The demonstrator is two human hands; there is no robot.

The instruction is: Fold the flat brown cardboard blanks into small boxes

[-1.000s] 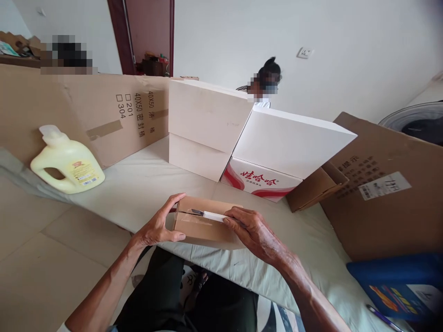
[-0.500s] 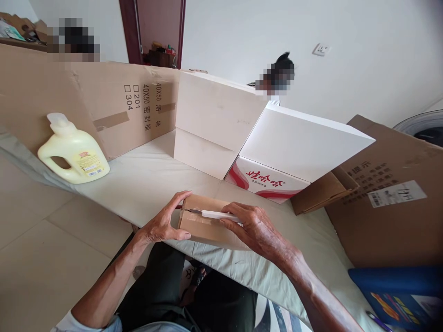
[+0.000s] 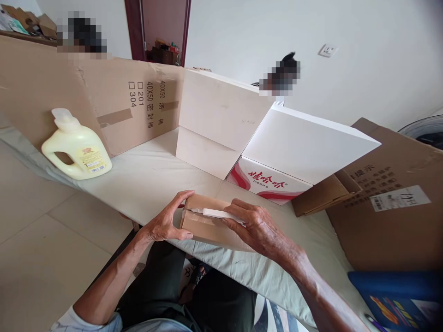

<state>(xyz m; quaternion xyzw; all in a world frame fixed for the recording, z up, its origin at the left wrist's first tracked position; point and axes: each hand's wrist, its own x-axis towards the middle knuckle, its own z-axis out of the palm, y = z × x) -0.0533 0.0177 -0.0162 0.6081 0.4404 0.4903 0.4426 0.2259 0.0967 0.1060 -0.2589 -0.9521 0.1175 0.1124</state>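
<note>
A small brown cardboard box (image 3: 205,226), taped along its top seam, lies at the near edge of the cloth-covered table (image 3: 148,180). My left hand (image 3: 165,223) grips the box's left end, thumb on the front face and fingers on top. My right hand (image 3: 256,228) is closed on a white-handled utility knife (image 3: 216,213). The knife lies along the top seam with its blade end pointing left, close to my left fingers.
A pale yellow detergent jug (image 3: 76,148) stands at the far left against a large brown carton wall (image 3: 114,101). White boxes (image 3: 221,120) and a red-printed white box (image 3: 273,182) stand behind. Brown cartons (image 3: 391,198) and a blue item (image 3: 401,295) lie right. Another person is partly visible behind the boxes.
The knife has slid leftward along the box's top seam, my right hand following it. My left hand keeps its hold. The camera view shifted slightly.
</note>
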